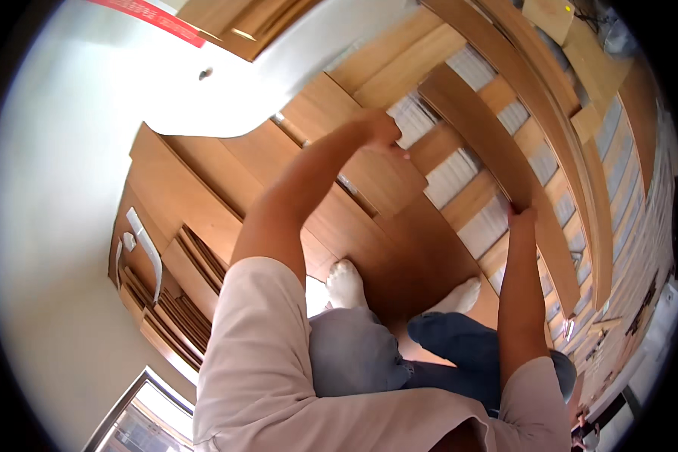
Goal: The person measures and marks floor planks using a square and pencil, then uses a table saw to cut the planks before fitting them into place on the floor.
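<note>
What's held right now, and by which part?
Right hand: a plank, by its long edge, around midway. Left hand: can't tell whether it holds anything.

Red banner (158,19) with unreadable lettering

Floor (459,177), brown wooden boards (388,184) spread over it, some overlapping, narrow boards (179,316) stacked leftward

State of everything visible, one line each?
Left hand: partly curled, grip unclear
Right hand: gripping long brown plank's edge
Long brown plank: held, slanted across wooden strips
Wooden strips: spaced apart, whitish material showing between
Window: open or shut, can't tell
</note>
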Demonstrator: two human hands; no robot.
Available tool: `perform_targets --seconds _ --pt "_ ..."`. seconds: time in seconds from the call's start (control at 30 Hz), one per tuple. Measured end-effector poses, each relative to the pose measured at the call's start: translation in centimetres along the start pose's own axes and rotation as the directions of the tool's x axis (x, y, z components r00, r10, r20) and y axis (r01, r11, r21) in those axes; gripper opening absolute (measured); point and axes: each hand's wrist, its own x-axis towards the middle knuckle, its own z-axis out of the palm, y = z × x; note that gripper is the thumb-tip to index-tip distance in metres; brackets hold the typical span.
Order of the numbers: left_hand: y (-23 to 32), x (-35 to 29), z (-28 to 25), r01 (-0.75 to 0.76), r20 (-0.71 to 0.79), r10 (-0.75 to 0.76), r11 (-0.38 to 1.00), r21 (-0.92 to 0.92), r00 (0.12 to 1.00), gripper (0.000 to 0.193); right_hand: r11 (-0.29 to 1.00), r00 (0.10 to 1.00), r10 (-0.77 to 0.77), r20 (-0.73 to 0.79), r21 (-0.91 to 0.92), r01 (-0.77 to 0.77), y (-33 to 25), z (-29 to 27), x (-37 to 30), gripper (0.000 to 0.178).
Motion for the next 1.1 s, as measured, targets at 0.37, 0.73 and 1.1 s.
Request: perform_targets --seconds 0.37,0.73,1.1 --pt "-2.6 -2.0 -0.4 0.086 -0.047 -0.082 0.992 0.094 0.996 0.072 0.616 0.875 -0.229 0.427 -0.633 0.47 1.6 5.4 -15.9 0.028" --pt "-1.7 -2.2 0.9 0.085 -0.061 -0.079 0.992 0.096 0.995 0.073 0.484 0.443 -0.006 0.896 -0.385 0.786 10.2 12.9 -25.6 0.036" --pt "-2.9 -2.2 2.8 0.095 -0.125 -0.095 0.995 -0.006 0.988 0.073 0.303 0.401 0.139 0.905 -0.425 0.853 10.6 13.6 -26.9 0.029"
